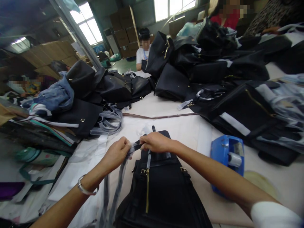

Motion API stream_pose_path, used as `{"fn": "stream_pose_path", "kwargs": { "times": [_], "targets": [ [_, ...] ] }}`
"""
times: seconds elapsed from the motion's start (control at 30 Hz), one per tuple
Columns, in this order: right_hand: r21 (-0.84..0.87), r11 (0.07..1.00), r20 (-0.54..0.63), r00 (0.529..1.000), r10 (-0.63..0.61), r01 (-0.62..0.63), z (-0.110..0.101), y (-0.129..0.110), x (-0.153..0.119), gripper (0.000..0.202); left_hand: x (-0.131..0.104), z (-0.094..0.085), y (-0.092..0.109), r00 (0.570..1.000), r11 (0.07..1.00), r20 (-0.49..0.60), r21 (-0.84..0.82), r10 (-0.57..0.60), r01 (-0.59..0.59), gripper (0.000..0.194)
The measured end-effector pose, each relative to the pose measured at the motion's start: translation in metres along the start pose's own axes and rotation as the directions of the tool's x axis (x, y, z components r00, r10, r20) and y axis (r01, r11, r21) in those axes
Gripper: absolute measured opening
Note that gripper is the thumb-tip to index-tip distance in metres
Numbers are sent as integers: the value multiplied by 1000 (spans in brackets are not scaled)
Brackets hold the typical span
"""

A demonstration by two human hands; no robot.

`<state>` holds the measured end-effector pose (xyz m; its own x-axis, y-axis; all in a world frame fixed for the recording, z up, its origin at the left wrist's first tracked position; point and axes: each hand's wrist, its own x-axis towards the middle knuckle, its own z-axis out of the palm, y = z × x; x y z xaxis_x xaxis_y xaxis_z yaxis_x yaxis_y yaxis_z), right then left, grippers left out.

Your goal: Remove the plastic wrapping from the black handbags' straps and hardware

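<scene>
A black backpack (pixel 169 186) with a gold zipper and gold buckles lies on the pale table in front of me. Over its upper left corner, my left hand (pixel 122 150) pinches a black strap (pixel 136 146) partly wrapped in clear plastic. My right hand (pixel 154 142) grips the same strap close by, its fingers curled round it near the top of the backpack. From my left hand the plastic-wrapped strap length (pixel 120 182) hangs down along the bag's left side. My fingertips hide the exact point where the strap is held.
A blue tape dispenser (pixel 219 164) stands to the right. Black bags (pixel 175 82) are heaped along the back and right. Wrapped straps (pixel 110 120) and a denim garment (pixel 55 95) lie at left. Other people sit beyond the table, one in a white shirt (pixel 140 57).
</scene>
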<state>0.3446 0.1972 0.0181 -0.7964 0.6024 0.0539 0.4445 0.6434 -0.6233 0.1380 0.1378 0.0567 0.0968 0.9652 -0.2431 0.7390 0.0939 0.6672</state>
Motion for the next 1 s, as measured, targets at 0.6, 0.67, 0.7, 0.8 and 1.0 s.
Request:
{"fn": "stream_pose_path", "kwargs": {
  "times": [0.6, 0.67, 0.7, 0.8, 1.0],
  "targets": [
    [-344, 922, 61, 984, -168, 179, 15, 24, 20, 22, 9, 9, -18, 995, 989, 49, 116, 91, -96, 19],
    [-393, 881, 117, 965, -236, 263, 16, 14, 22, 19, 11, 12, -21, 995, 996, 79, 49, 67, -71, 19],
    [-392, 876, 135, 959, -248, 282, 15, 11, 22, 19, 11, 14, -22, 994, 998, 89, 26, 62, -65, 19],
    [-314, 928, 117, 978, -171, 199, 11, 18, 20, 28, 14, 17, -25, 993, 997, 99, 21, 69, -71, 20],
    [-304, 949, 128, 991, -48, 86, 13, 30, 16, 25, 24, 19, -26, 994, 989, 85, 125, 65, -76, 20]
  ]
}}
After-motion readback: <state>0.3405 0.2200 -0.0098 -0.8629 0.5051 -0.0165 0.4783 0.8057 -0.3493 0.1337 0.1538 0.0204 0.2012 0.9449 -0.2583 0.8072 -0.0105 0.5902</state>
